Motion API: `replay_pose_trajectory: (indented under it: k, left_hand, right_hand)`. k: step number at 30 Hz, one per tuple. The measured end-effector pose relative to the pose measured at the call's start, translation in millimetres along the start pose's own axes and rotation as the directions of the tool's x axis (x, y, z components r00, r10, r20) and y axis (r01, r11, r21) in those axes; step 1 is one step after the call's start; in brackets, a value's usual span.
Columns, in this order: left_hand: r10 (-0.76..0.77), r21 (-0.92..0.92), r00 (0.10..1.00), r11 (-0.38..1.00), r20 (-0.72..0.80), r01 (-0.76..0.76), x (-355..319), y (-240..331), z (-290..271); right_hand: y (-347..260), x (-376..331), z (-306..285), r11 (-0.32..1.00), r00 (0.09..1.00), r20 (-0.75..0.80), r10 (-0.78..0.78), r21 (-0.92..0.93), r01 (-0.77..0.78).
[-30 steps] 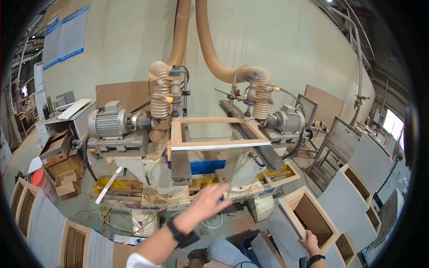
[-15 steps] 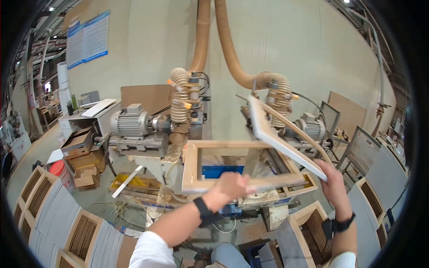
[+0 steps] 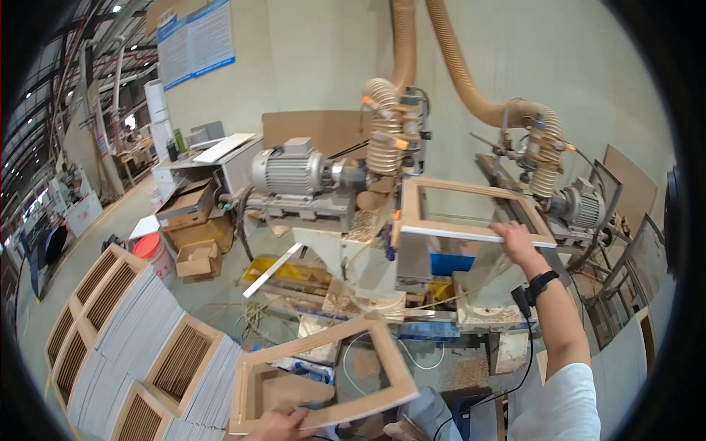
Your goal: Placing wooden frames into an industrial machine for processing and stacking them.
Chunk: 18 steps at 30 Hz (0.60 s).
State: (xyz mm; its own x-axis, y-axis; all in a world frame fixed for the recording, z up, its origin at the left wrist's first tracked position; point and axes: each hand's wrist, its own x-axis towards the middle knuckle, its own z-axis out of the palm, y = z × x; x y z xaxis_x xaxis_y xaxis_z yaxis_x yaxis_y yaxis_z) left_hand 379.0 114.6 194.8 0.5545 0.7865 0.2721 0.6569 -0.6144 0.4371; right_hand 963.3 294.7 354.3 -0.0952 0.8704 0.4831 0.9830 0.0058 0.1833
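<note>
Gripping a lower wooden frame [image 3: 323, 375] by its near edge, the left hand [image 3: 278, 425] has dropped low; the right hand [image 3: 517, 242] now grasps another frame [image 3: 471, 209] on the machine [image 3: 382, 220].

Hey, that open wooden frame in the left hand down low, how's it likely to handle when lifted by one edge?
The wooden frame probably stays stiff: its rails look straight though the left hand grips only the bottom rail. It is likely light for its size, since the middle is open. Held at one edge, it may swing or twist. The right hand rests on a second frame on the machine.
</note>
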Motion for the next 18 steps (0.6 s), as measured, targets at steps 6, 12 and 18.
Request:
replay_pose_trajectory:
  k: [6,12,18]
  left_hand:
    - [-0.476,0.226,0.876,0.847,-0.080,0.481,-87,-111,21]
    - [-0.632,0.226,0.714,0.680,-0.302,0.698,-96,-211,-7]
    - [-0.691,0.244,0.593,0.543,-0.413,0.803,-106,-316,-10]
  right_hand:
    - [22,20,46,0.960,0.991,-0.020,0.130,0.251,-0.121]
    - [5,21,24,0.976,1.000,-0.022,-0.009,-0.218,0.004]
    - [-29,-68,31,0.982,0.975,-0.220,-0.019,-0.186,-0.023]
